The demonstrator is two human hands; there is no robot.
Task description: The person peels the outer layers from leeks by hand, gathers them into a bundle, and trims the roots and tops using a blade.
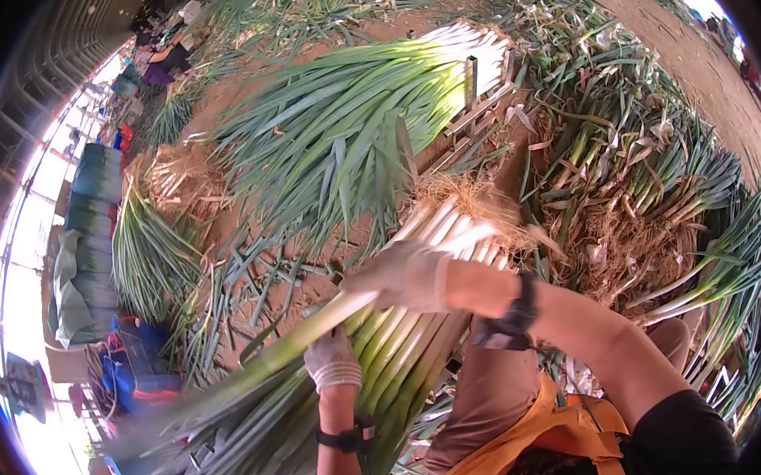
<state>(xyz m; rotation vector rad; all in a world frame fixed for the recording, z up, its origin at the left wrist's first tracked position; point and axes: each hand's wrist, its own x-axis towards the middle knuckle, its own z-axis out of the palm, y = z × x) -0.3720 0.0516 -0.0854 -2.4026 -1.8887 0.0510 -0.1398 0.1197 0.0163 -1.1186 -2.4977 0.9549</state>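
Observation:
Over a pile of long green onions (399,345), my right hand (404,276), in a pale work glove, is closed around the white shank of one green onion (326,322) and blurred by motion. Its leaves trail to the lower left. Just below, my left hand (334,364), also gloved, is curled against the green part of the onions, its fingers partly hidden by the stalk. The pile slants across in front of my legs, with hairy roots (471,204) at its upper end and green leaves toward the bottom left.
A large bundle of green onions (345,111) rests against a metal frame (472,83) above. Loose onions with tangled roots (618,245) lie at right. A smaller bunch (154,253), blue bags (138,362) and wrapped bundles (92,217) are on the left. Another person (168,59) is at upper left.

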